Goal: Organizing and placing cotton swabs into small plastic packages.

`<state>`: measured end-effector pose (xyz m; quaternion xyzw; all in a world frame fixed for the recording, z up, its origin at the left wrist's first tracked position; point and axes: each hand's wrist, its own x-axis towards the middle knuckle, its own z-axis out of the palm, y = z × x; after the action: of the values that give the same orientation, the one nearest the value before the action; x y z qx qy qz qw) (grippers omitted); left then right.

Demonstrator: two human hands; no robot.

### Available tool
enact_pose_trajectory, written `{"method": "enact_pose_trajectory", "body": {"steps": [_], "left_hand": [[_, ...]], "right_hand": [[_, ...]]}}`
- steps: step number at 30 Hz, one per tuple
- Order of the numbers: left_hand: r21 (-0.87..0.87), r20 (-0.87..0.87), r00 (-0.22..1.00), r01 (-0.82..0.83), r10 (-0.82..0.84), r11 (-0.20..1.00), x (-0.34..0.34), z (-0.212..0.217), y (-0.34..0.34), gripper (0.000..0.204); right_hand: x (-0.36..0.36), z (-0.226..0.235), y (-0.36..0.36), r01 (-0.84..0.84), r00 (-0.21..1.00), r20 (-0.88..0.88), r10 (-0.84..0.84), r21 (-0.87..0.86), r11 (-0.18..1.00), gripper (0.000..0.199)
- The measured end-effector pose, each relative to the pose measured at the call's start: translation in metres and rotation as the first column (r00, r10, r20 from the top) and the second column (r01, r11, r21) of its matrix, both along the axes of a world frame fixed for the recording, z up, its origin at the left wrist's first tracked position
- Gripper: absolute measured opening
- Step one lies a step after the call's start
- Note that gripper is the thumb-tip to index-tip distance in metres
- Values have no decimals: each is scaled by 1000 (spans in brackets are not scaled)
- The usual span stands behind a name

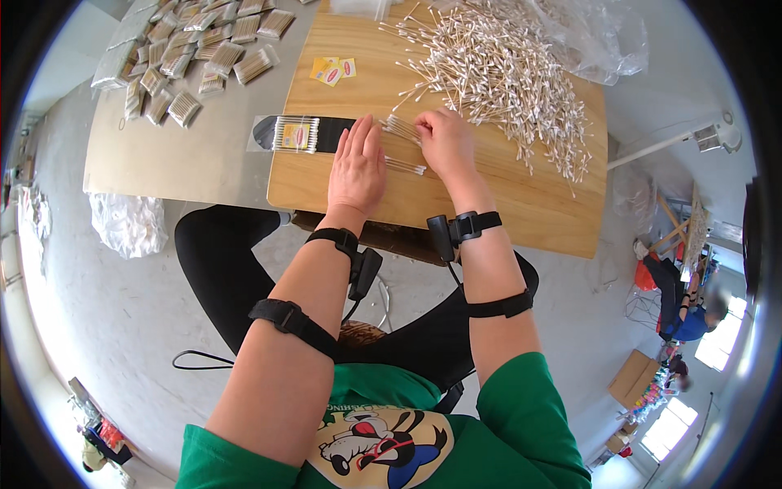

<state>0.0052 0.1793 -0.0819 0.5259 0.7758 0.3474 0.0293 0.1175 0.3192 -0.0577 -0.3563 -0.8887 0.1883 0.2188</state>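
Observation:
My left hand [357, 173] lies flat with its fingers stretched out, at the right end of a black strip [332, 134] on the wooden board. On that strip's left part sits a neat row of cotton swabs [283, 135] with a yellow card [299, 135] on it, inside what looks like a clear bag. My right hand [448, 145] is closed, fingertips pinching a few cotton swabs [401, 129] just right of my left hand. More loose cotton swabs [405, 166] lie between my hands. How many the right fingers grip is hidden.
A large heap of cotton swabs [497, 69] covers the board's far right, beside a clear plastic bag [607, 41]. Yellow cards [332, 71] lie at the far left of the wooden board [521, 204]. Packed swab bundles [216, 57] pile on the metal table [204, 159]. Another person [688, 318] sits far right.

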Motion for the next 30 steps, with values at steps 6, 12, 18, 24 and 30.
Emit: {"method": "enact_pose_trajectory", "body": {"steps": [6,12,18,24,30], "left_hand": [[13,7,1000,-14,13,1000,-5,1,0,36],[-13,12,1000,2,-2,1000,-1,1,-3,37],[12,-7,1000,-4,4,1000,-4,2,0,38],[-29,34,999,-10,11,1000,-1,2,0,38],[-41,24,1000,-5,6,999,-1,3,-1,38]], "right_hand": [[0,17,-24,-4,999,-42,4,-7,1000,7],[4,15,-35,-34,998,54,30,72,997,9],[11,14,-21,-8,996,-87,10,25,1000,7],[14,5,10,99,995,-28,-98,11,995,4],[8,2,2,62,997,-30,-69,-190,980,4]]}}
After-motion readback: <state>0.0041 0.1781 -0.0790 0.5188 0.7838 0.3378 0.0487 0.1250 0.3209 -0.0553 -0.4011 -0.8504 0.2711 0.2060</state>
